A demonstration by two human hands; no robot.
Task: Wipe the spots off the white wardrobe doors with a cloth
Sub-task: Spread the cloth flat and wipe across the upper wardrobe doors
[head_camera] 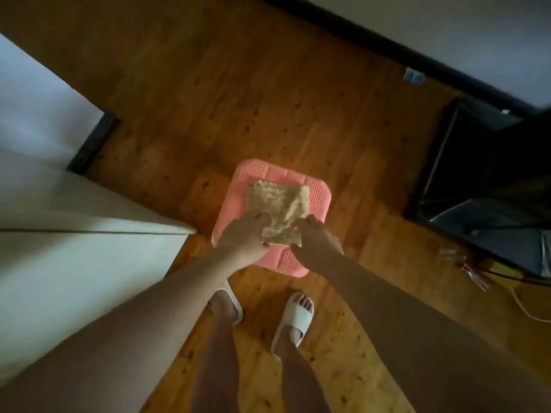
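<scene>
Cloth [277, 204], beige and rumpled, lying on a pink stool [317, 190] at the centre of the frame, on a wooden floor [238, 99]. Pinched at its near left corner by the left hand [243, 238], thumb under and fingers over. Caught at its right edge by the curled fingers of the right hand [317, 235], though blurred enough to leave the exact grip in some doubt. Judged to be the very start of the job: cloth being gathered up, no contact yet with the white wardrobe doors [74, 254] filling the left of the frame. No spots to be made out on them in this dim light, so extent of the cleaning impossible to gauge. Left to do: lifting the cloth, turning to the doors, rubbing them down. At bottom centre, white slippers [293, 318] just short of the stool. At the right edge, dark furniture [477, 180]. In the lower right, a thin cable [526, 311] and small clutter on the floor, well apart from the doors. Nearest obstacle, by this view, the stool itself, close beside the corner of the doors.
</scene>
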